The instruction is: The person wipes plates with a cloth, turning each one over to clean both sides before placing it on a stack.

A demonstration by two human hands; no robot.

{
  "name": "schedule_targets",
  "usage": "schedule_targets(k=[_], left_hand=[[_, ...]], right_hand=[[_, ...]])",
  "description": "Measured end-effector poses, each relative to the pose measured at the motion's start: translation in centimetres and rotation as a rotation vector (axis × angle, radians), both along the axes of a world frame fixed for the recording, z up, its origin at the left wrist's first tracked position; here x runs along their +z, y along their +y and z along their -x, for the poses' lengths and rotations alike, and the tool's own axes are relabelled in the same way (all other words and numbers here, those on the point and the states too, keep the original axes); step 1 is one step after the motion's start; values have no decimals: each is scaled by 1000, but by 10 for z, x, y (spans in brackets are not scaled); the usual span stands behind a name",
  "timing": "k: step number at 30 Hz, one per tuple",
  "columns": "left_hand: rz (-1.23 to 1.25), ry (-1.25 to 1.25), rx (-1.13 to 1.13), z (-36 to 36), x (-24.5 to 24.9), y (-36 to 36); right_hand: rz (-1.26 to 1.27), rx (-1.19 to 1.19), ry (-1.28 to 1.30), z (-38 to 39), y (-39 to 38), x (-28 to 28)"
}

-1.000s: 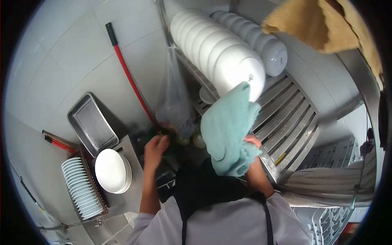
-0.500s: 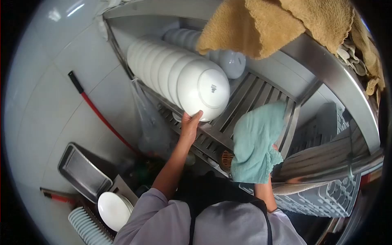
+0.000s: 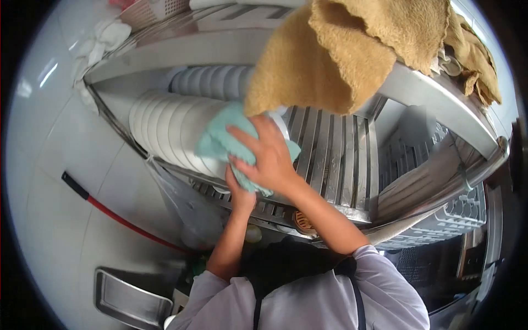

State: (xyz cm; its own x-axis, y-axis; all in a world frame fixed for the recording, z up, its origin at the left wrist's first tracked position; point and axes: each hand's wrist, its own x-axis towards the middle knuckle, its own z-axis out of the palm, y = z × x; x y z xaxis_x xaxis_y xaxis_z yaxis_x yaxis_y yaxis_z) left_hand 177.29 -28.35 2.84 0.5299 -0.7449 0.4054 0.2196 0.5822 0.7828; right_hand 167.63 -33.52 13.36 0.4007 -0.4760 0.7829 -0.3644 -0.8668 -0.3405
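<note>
A row of nested white bowls [image 3: 165,129] lies on its side on a slatted metal shelf [image 3: 335,159]. My right hand [image 3: 273,157] presses a pale green cloth [image 3: 223,135] against the front bowl, its fingers spread over the cloth's folds. Below it, my left hand [image 3: 240,190] grips the lower edge of that same bowl; its fingertips are partly hidden by the cloth. Most of the front bowl's base is covered by cloth and hand.
Brown towels [image 3: 313,60] hang over the upper rack bar, close above my right hand. A second row of bowls [image 3: 212,80] lies behind. Grey dish racks [image 3: 456,214] stand at the right. A red-handled pole [image 3: 126,217] and metal tray [image 3: 132,297] are at the left.
My right hand has brought the green cloth from the right side onto the front bowl. My left hand still holds the bowl's edge. The view has shifted, showing more of the upper shelf.
</note>
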Motion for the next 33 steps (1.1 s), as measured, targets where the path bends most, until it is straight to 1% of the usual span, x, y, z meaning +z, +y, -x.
schedule_targets(k=[1,2,3,5,6,8,9,10,11,12,13,15,16,17,18,20,22,23,24,26,27,28,30,31,33], left_hand=[[-19,-41,-39,-2,24,6],[-47,-79,-73,-5,36,12],[-70,-47,-77,-8,38,18],[5,72,-43,-6,55,25],[36,144,-17,-7,62,23],[44,132,-25,-21,63,15],[32,119,-32,-28,60,16],[64,61,-26,-33,52,15],[94,-2,-28,-38,38,12],[119,-71,-38,-40,23,10],[85,239,-85,-31,9,8],[117,45,-136,-28,31,17],[135,-46,-155,-24,48,23],[97,-28,-124,-15,65,29],[12,-32,-138,-9,84,40],[22,-35,-82,-5,94,51],[56,-91,16,0,100,59],[74,-114,72,2,101,61],[71,-179,135,6,99,63],[57,-314,261,17,91,65],[172,-411,414,23,89,56],[219,-513,489,25,86,52],[226,-822,552,15,79,55],[182,-850,543,12,72,58],[198,-855,479,12,74,67]], right_hand=[[-38,-20,-21,-5,-16,9],[-381,-112,43,-7,-39,20],[-729,-198,111,-4,-56,24],[-983,-110,-451,7,-73,5],[-815,-139,-466,17,-72,-27],[-367,-234,-366,25,-46,-84],[-221,-216,-361,22,-16,-101],[-60,-132,-306,20,8,-105],[-146,-5,-300,15,36,-84],[28,100,-159,14,42,-68],[123,136,-73,10,43,-29],[154,77,-53,8,31,30],[-35,23,10,11,18,43],[-227,-23,77,14,5,54],[-517,-48,104,22,-12,69],[-767,-38,-150,36,-39,63],[-846,60,-561,36,-68,5],[-976,127,-689,35,-75,-30],[-1111,194,-815,34,-70,-49],[-1352,494,-1161,20,-10,-69],[-1423,521,-1206,11,22,-64],[-1496,547,-1256,9,53,-52],[-1649,582,-1106,23,95,-32],[-1679,613,-1112,29,100,-24],[-1733,670,-1126,42,100,-15]])
